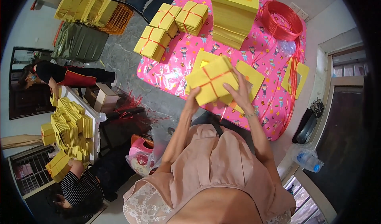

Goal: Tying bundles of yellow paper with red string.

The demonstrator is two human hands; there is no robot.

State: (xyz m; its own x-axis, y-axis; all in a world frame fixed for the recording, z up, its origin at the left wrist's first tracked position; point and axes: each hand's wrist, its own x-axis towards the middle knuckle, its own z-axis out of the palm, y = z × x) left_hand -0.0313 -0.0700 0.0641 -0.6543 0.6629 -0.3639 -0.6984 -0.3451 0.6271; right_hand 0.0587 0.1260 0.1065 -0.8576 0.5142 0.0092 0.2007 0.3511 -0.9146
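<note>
Between both my hands I hold a bundle of yellow paper (208, 79), tied crosswise with red string, over the near part of a table with a pink patterned cover (170, 75). My left hand (193, 99) grips its near left corner. On its right side, my right hand (237, 90) has the thumb on top, with some fingers hidden along the far edge. Loose yellow sheets (254, 78) lie on the cover beneath and beside the bundle, partly hidden by it. Several tied bundles (152, 43) sit at the table's far left.
A tall yellow paper stack (234, 29) stands at the back, beside a coil of red string (281, 21) whose strands trail down the right side. At left, two people handle yellow bundles at a white table (96, 134) piled with paper. An orange crate (119, 19) stands behind.
</note>
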